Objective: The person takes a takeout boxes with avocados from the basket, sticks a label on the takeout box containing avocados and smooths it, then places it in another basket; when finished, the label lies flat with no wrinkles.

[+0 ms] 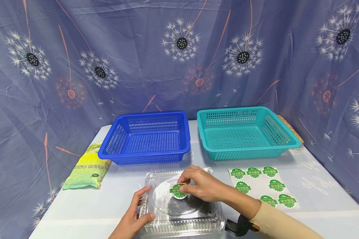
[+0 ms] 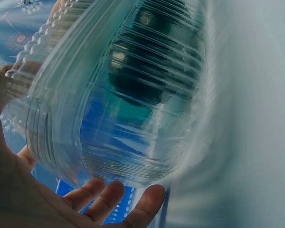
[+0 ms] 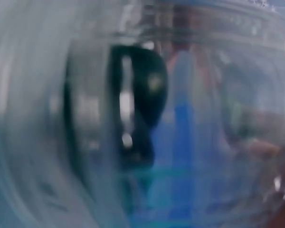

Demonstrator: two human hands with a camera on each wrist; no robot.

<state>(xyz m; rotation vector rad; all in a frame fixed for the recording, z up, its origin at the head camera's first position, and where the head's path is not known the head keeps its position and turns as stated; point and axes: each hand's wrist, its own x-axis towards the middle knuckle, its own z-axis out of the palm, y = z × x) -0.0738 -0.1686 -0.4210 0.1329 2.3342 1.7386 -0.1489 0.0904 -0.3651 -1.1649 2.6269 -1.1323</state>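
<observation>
So in the head view, the right hand point(image 1: 200, 184) is pinching a round green-and-white sticker point(image 1: 177, 192) by its edge, right over the lid of a clear plastic box point(image 1: 182, 212). Can't tell if it's fully touching down. The left hand point(image 1: 134, 212) is bracing the box's left side, thumb and fingers spread well apart. A white sticker sheet point(image 1: 259, 188) with more green rounds is lying to the right on the worktop point(image 1: 77, 212). Behind, a blue basket point(image 1: 146, 155) and a teal basket point(image 1: 251, 150) are sitting side by side, with a yellow-green packet point(image 1: 88, 169) lying left of the blue one and a dandelion-print cloth point(image 1: 137, 76) hanging at the back.

Left wrist view: the fingers are resting along the box's ribbed wall, and dark rounded shapes are showing through the plastic.

Right wrist view: everything's blurring behind clear plastic, so I can't make out the right hand's grip there.
</observation>
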